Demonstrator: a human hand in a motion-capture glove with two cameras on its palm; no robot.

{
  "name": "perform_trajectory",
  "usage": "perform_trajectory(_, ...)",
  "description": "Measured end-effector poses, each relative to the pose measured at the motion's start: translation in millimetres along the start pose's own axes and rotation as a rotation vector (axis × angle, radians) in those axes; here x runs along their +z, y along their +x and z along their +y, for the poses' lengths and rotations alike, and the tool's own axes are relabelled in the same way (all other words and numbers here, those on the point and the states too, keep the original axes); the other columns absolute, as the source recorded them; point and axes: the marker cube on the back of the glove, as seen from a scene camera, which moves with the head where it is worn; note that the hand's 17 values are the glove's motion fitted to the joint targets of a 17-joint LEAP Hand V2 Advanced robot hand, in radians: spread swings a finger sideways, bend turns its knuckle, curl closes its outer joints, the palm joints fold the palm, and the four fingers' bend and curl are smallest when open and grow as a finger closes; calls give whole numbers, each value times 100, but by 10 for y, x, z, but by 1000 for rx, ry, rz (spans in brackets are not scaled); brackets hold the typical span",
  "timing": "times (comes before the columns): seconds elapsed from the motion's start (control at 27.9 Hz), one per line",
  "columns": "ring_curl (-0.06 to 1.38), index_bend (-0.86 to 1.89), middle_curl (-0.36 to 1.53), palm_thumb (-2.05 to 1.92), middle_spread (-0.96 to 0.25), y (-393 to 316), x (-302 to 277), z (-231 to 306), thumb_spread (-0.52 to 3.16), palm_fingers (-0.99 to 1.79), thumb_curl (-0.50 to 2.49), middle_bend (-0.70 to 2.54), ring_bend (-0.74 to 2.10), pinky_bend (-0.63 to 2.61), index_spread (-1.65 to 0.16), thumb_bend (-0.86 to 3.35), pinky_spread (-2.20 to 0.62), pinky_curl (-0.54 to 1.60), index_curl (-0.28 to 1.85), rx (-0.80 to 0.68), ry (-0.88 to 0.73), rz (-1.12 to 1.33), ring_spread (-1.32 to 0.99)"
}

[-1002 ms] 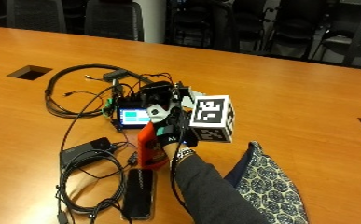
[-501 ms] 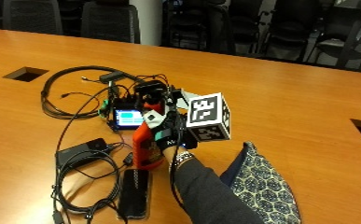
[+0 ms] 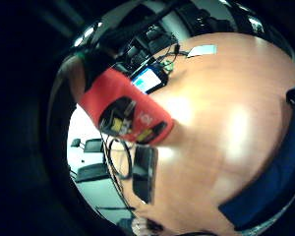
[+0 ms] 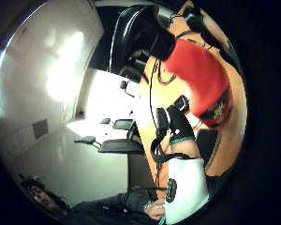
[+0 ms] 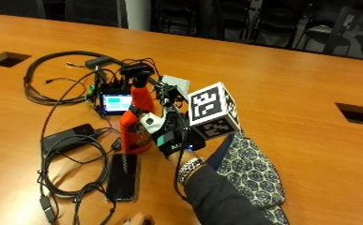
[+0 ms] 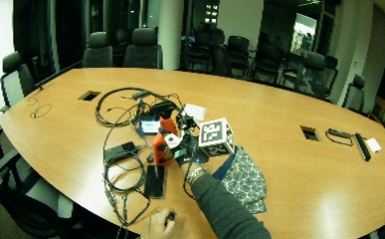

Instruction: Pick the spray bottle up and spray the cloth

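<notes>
Bottle (image 5: 135,123) stood upright in the gloved right hand (image 5: 169,136), whose fingers curled round its red body from the side; its dark nozzle topped it, just above the hand. Both palm views were filled by the red body, close against the palm. Whether its base touched the table (image 5: 293,84) or hung just off it could not be told. The cloth (image 5: 253,176), patterned and dark-edged, lay on the far side of the wrist from the bottle, partly under the forearm.

The step in hand looked like the pick-up, with spraying not yet begun. To do it well, I judged the bottle should go straight up before any turn, the forefinger finding the trigger while the other fingers kept the body, and the nozzle should be swung across the wrist toward the cloth before squeezing.

Room was tight on the bottle's side: a phone (image 5: 122,177) lay just beside its base, a small lit screen (image 5: 116,101) sat just beyond it, and cables (image 5: 62,154) looped close by, so a sideways drag could snag them. Beyond the cloth the table ran open, well away from its edge and from the cut-out (image 5: 356,113) farther off. A bare hand (image 6: 157,226) rested near the table's near edge, apart from everything.
</notes>
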Motion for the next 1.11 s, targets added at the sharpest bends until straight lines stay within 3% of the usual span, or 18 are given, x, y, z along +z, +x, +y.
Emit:
perform_trajectory(0.18,37,8,38,78,-11,-251,-211,194,95,60,52,17,36,29,-34,-5,18,36,33,-114,-140,188,-10)
perform_trajectory(0.47,36,10,32,62,-5,-364,-483,658,100,39,43,12,36,44,-41,-6,23,39,28,-141,-392,449,-5)
perform_trajectory(0.68,36,13,29,55,-3,-459,-746,989,103,38,39,14,40,46,-43,-5,25,39,26,-154,-444,668,-3)
perform_trajectory(1.11,35,14,29,45,-2,-422,-1194,1383,104,32,33,17,39,47,-45,-4,25,38,25,-134,-461,791,-3)
